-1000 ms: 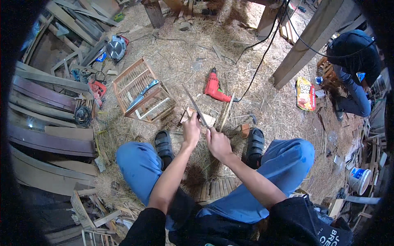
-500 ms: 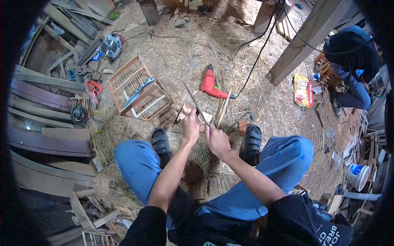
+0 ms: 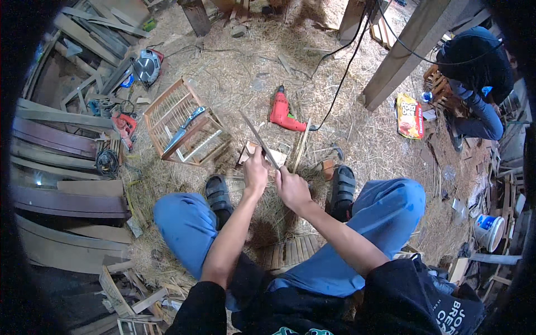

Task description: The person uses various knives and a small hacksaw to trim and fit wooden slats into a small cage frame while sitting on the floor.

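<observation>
My right hand [image 3: 293,191] is closed around the lower end of a long, narrow, dark blade [image 3: 257,134], its tip slanting up and to the left. Close beside it, my left hand [image 3: 257,172] has its fingers curled in a pinch next to the blade. What it grips there is too small to make out. Just beyond both hands a pale wooden block [image 3: 275,154] lies on the straw, partly covered by them. A wooden slatted cage [image 3: 162,114] rests on the ground ahead to the left, with a blue-bladed knife [image 3: 184,131] lying across it.
A red drill [image 3: 285,113] lies ahead, its black cord running up right. Thin wood strips [image 3: 302,148] lie near my right foot. Left are a circular saw [image 3: 147,68], a red power tool [image 3: 124,128] and stacked boards. A wooden post [image 3: 405,53] and a crouching person [image 3: 474,78] are at right.
The whole view has shifted slightly. My hands stay close together on the blade, with only a very small movement. At the right, the other person remains crouched.
</observation>
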Motion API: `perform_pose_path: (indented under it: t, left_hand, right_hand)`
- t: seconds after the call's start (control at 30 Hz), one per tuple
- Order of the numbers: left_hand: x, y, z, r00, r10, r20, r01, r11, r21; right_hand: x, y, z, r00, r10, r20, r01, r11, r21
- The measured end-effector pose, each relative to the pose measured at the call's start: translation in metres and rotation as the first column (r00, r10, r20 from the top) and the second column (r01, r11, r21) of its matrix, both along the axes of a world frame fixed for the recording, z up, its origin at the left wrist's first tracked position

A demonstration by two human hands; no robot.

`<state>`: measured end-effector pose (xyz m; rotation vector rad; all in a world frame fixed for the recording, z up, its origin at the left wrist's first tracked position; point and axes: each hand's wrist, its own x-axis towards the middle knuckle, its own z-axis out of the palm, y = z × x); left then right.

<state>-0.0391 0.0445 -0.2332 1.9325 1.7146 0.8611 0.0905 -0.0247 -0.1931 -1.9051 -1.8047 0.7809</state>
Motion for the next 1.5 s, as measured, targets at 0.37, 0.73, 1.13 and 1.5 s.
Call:
perform_pose_path:
  t: [0.37, 0.73, 1.13, 1.5]
  left_hand:
    - [0.004, -0.009, -0.006, 0.998, 0.035, -0.048, -0.035, 0.999, 0.015]
    - [0.007, 0.001, 0.006, 0.992, 0.082, 0.091, -0.080, 0.996, -0.025]
    - [0.005, -0.002, -0.005, 0.997, 0.078, 0.009, -0.078, 0.995, 0.059]
    - [0.000, -0.002, -0.005, 0.988, 0.008, -0.156, -0.011, 1.000, -0.020]
  right_hand:
    - [0.002, -0.008, 0.005, 1.000, -0.014, -0.015, 0.014, 1.000, -0.020]
    - [0.000, -0.001, 0.022, 0.994, -0.036, -0.099, 0.036, 0.999, -0.008]
    - [-0.001, -0.004, 0.004, 0.999, -0.026, -0.028, 0.025, 1.000, -0.015]
    - [0.002, -0.003, -0.003, 1.000, -0.014, -0.011, 0.014, 0.997, -0.073]
